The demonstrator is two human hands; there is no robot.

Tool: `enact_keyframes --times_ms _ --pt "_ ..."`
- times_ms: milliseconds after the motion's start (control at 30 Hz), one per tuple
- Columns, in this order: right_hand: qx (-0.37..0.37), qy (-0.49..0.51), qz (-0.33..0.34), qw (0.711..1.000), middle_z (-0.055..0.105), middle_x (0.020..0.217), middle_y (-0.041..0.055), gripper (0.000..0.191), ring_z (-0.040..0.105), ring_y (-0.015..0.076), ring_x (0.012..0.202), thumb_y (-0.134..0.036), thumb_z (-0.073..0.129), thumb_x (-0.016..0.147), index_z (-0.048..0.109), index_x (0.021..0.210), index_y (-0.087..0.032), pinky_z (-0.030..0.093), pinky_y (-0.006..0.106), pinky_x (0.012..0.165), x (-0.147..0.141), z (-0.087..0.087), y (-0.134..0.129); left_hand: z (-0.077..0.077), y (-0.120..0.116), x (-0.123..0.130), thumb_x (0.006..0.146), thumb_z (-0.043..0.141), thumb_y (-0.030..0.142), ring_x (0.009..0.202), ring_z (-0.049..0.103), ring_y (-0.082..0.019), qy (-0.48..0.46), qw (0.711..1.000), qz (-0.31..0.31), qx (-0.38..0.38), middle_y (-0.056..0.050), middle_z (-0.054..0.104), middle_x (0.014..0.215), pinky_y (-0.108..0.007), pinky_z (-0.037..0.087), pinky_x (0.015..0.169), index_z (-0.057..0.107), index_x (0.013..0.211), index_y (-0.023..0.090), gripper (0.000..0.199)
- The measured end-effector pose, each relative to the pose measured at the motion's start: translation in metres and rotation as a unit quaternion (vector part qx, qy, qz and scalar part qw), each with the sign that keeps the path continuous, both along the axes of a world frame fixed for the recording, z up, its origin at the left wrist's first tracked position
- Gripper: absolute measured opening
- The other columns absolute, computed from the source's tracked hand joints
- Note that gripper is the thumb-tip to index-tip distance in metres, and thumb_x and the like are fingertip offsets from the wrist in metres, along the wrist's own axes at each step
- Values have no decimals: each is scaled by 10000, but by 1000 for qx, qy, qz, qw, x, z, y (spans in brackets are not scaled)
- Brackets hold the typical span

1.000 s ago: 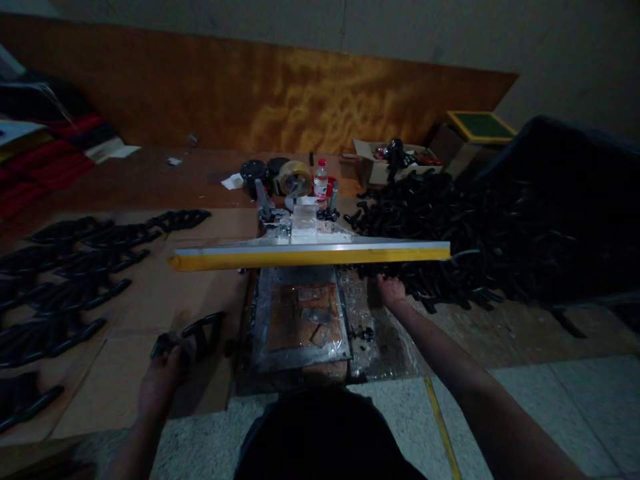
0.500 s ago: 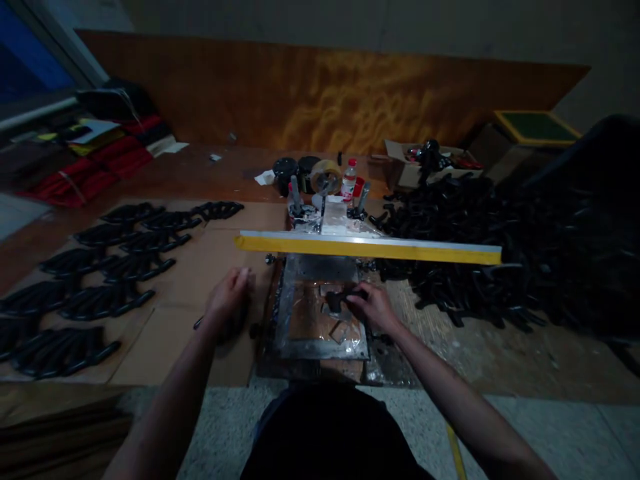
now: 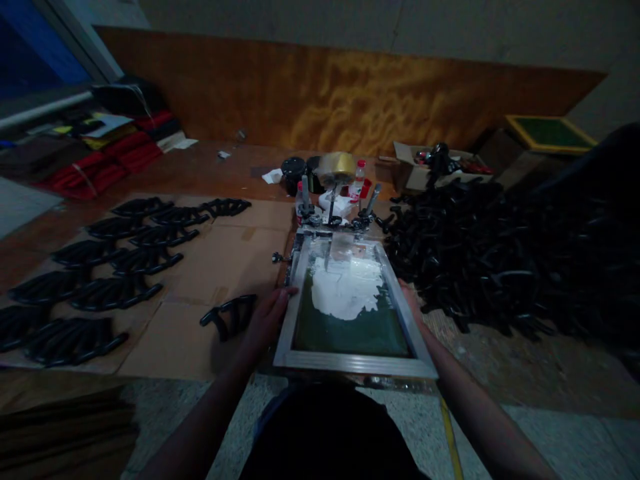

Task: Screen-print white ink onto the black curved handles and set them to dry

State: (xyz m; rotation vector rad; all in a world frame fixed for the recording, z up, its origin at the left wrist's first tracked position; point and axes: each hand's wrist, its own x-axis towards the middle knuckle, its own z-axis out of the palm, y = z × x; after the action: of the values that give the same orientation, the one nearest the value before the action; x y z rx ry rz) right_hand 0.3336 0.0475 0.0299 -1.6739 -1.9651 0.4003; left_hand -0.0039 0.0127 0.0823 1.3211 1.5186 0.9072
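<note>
In the head view, the metal-rimmed screen [image 3: 355, 361] lies just below the middle of the picture, with white paste [image 3: 346, 290] spread over its upper part. The left hand [image 3: 273, 310] touches its left rail with fingers bent; whether they grip underneath, I cannot tell. The right hand [image 3: 411, 298] is at the right rail, its fingers mostly hidden, so their hold is unclear too. A few black pieces [image 3: 233, 317] lie on cardboard [image 3: 185, 327] just beside the left hand; a black pile [image 3: 450, 253] fills the right. Uneven pressure could skew the screen, tilting could make the paste run, and a careless left wrist could knock those pieces.
</note>
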Motion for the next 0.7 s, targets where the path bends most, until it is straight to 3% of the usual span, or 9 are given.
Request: enact_keyframes --times_ms 100,167,233,300,400,500,600,700 --pt "44 -35 -117 992 647 1125 167 395 620 254 1031 -321 420 941 667 1160 -104 485 367 923 1 19 23 -43 -9 1 818 562 494 923 648 -255 1 999 1 -46 -82 700 956 -352 538 767 550 1350 163 627" --pt "76 -77 -91 990 530 1345 185 492 510 305 1226 -295 570 864 549 1330 -139 433 424 1004 -24 35 40 -64 -8 5 819 569 462 883 652 -253 4 998 0 -60 -83 690 884 -354 533 752 478 1411 127 686" --pt "58 -132 -3 990 502 1381 185 552 480 328 1244 -288 630 831 506 1351 -149 420 444 1005 -58 48 53 -77 -4 7 828 567 449 867 656 -259 11 998 -4 -64 -88 687 856 -362 529 755 481 1404 106 676" --pt "-22 -189 66 980 620 1212 157 395 568 305 1101 -267 598 857 569 1236 -162 459 395 908 -88 52 56 -83 -2 7 829 576 449 882 662 -268 14 998 -9 -63 -100 697 884 -373 528 776 516 1369 104 643" --pt "-109 -251 128 953 688 1004 113 220 625 247 936 -205 516 892 623 1082 -180 464 313 775 -108 41 35 -86 -1 6 847 554 429 922 671 -266 -6 998 -18 -66 -121 716 987 -380 531 819 538 1343 109 590" --pt "-74 -265 251 928 684 1038 117 214 604 237 989 -150 513 869 632 1046 -169 452 307 796 -102 28 4 -89 -3 6 860 533 406 903 678 -253 -12 998 -14 -66 -115 729 971 -376 536 822 535 1339 108 564" --pt "-52 -240 363 899 687 1003 83 203 594 225 973 -129 573 799 640 983 -181 444 301 799 -89 31 -8 -91 -3 6 858 535 400 885 681 -246 -11 997 -10 -72 -104 736 945 -365 541 806 543 1332 118 551" --pt "-55 -221 340 912 683 912 52 144 594 204 902 -137 578 796 641 909 -200 428 284 753 -88 38 -3 -89 -3 7 854 529 413 890 679 -246 -4 997 -8 -80 -111 732 972 -366 540 807 555 1321 114 555"
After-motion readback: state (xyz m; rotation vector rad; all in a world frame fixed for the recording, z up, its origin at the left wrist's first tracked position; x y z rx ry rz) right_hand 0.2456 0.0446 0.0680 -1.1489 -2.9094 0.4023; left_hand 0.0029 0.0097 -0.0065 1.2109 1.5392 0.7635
